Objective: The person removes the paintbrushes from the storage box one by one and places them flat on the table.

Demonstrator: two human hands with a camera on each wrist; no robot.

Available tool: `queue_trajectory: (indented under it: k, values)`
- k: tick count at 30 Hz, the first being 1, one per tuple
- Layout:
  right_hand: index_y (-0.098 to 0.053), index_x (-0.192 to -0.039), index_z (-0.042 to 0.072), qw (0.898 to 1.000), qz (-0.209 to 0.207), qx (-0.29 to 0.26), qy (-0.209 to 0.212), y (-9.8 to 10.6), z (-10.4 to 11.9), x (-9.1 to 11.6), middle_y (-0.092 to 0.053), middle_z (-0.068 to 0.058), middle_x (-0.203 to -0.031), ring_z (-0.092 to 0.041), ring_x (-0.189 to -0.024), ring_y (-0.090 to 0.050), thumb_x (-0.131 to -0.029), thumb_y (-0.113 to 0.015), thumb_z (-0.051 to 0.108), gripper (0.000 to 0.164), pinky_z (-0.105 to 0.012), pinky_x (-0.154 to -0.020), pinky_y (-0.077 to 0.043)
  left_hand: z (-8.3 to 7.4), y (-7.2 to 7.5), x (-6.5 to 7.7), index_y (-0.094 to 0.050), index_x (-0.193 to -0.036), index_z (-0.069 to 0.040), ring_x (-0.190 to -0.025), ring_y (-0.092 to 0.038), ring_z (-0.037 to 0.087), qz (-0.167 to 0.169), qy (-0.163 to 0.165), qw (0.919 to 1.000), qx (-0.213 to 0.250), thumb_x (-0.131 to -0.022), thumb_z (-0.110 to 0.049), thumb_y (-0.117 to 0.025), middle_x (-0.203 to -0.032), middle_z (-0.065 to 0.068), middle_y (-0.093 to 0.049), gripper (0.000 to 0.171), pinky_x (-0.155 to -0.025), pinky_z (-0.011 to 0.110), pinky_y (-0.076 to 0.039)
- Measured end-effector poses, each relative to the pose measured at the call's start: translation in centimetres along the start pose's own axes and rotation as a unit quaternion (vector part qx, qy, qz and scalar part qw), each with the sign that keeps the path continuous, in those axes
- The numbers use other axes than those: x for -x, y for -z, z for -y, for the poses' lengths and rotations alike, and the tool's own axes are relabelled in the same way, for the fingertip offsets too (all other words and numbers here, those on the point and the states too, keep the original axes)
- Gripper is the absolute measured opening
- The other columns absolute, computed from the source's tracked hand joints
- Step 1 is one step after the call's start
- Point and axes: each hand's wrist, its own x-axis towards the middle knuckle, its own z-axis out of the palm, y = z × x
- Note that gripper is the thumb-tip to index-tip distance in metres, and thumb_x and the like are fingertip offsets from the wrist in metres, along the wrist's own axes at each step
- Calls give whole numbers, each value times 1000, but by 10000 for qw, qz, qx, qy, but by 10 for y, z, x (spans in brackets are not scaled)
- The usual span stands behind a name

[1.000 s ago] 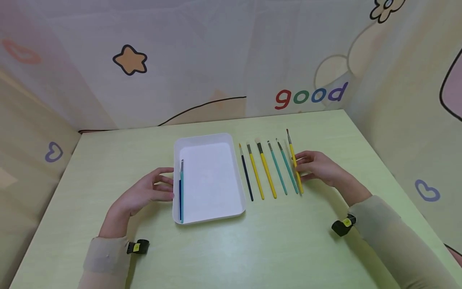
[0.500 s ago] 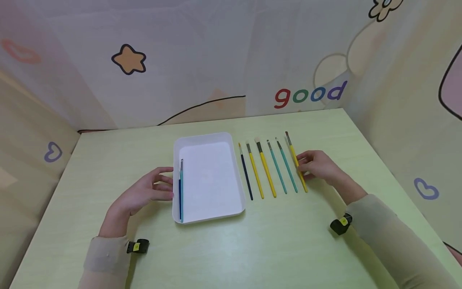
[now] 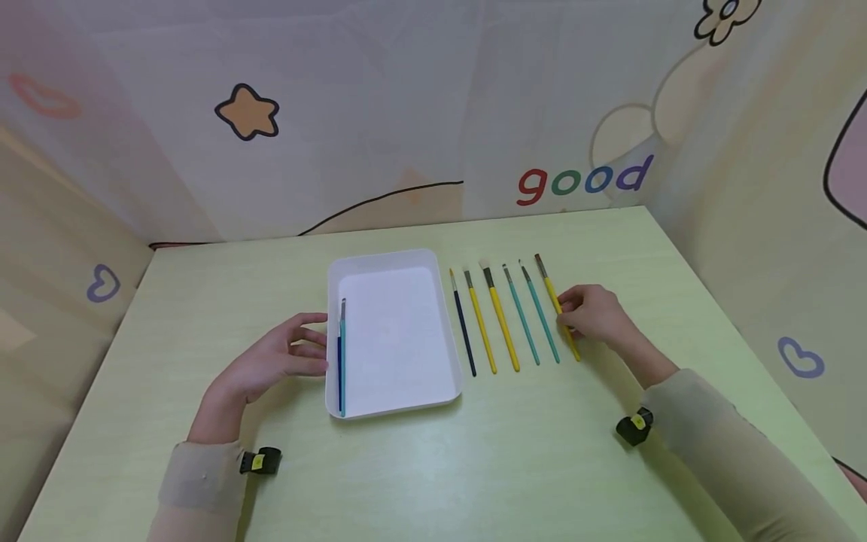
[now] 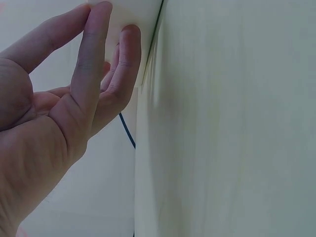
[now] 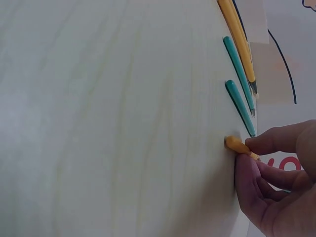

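Observation:
My right hand (image 3: pixel 589 312) pinches a yellow-handled paintbrush (image 3: pixel 552 290), the rightmost of a row on the table. In the right wrist view, thumb and fingertips meet on its yellow handle (image 5: pixel 236 143), whose rounded end lies close over the tabletop. At the left side of a white rectangular tray (image 3: pixel 400 331), my left hand (image 3: pixel 271 357) rests with loosely bent fingers, its fingertips at the tray wall. The left wrist view has these fingertips against the white wall (image 4: pixel 126 14). Inside the tray, along its left wall, lie a teal paintbrush (image 3: pixel 342 361) and a dark blue one (image 3: pixel 339 384).
Between tray and right hand lie a dark blue paintbrush (image 3: pixel 463 331), a yellow one (image 3: pixel 482 325), a thicker yellow one (image 3: pixel 503 324) and two teal ones (image 3: pixel 521 316) (image 3: pixel 541 316), roughly parallel. A printed cloth (image 3: pixel 379 113) stands behind the pale table (image 3: pixel 406 482).
The right hand has shifted the yellow paintbrush slightly toward the person, its lower end swinging right, away from the neighbouring teal one. The left hand and tray stay put.

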Motion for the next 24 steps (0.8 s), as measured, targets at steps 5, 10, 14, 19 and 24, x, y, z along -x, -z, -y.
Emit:
queue_trajectory:
  k: [5,10,14,19,24]
  values:
    - [-58,-125,-10,9999,-14,121,92,0,0,1,-60,-19,-102,-24,-78,-61,-95,-67,7,36,-27,-66,-59,1,0,-1,-30,-156,-2,-118,-60,37,1,-9,10000,32,-90,-2,-77,-135,26,-48,81,-91,36,-58]
    - [-58,-124,-10,9997,-41,171,183,1,0,2,-61,-17,-98,-22,-72,-62,-94,-67,8,36,-27,-63,-58,1,0,-1,-31,-156,-2,-117,-60,37,1,-10,10000,18,-89,-2,-78,-135,26,-49,81,-91,35,-58]
    - [-58,-124,-10,9995,-61,233,211,1,0,3,-61,-17,-97,-21,-71,-62,-95,-68,10,37,-26,-63,-56,1,0,-1,-31,-156,-2,-118,-60,36,8,-16,10000,4,-89,-2,-78,-135,26,-49,81,-92,35,-58]
    - [-57,-125,-10,9994,-67,273,214,1,0,2,-61,-16,-96,-21,-70,-62,-96,-68,12,38,-26,-62,-55,1,0,-1,-31,-156,-2,-118,-60,37,13,-15,10000,-4,-90,-3,-78,-135,26,-49,81,-92,35,-58]
    - [-58,-123,-9,9991,-130,335,217,0,-1,1,-60,-17,-96,-22,-70,-61,-96,-69,13,37,-25,-60,-54,0,0,0,-30,-156,-2,-119,-60,37,9,-4,10000,-9,-90,-3,-78,-136,26,-49,82,-92,35,-58]
